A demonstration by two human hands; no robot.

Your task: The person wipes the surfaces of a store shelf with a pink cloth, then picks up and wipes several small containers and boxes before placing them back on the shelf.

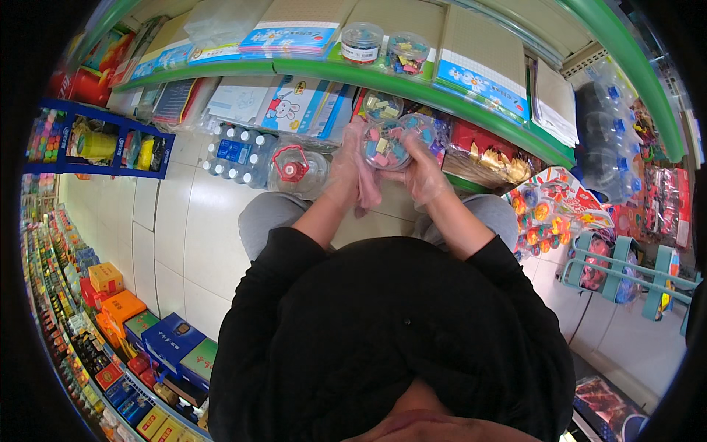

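In front of me I hold a round clear plastic tub (385,146) of pastel binder clips. My right hand (428,171), in a clear disposable glove, grips its right side. My left hand (345,168), gloved the same way, has a pink cloth (369,185) bunched in it, against the tub's left side. Just behind are another clear tub of clips (383,104) on the lower shelf and a partly hidden one (425,130) beside my right fingers. Two more tubs, one with a white label (362,44) and one without (407,53), stand on the shelf above.
The green-edged shelf (331,70) overhangs the lower one, both carrying paper pads and notebooks (293,108). On the floor left of my knees stand a large bottle with a red handle (298,171) and shrink-wrapped water bottles (237,154). Packaged toys (544,215) hang at right.
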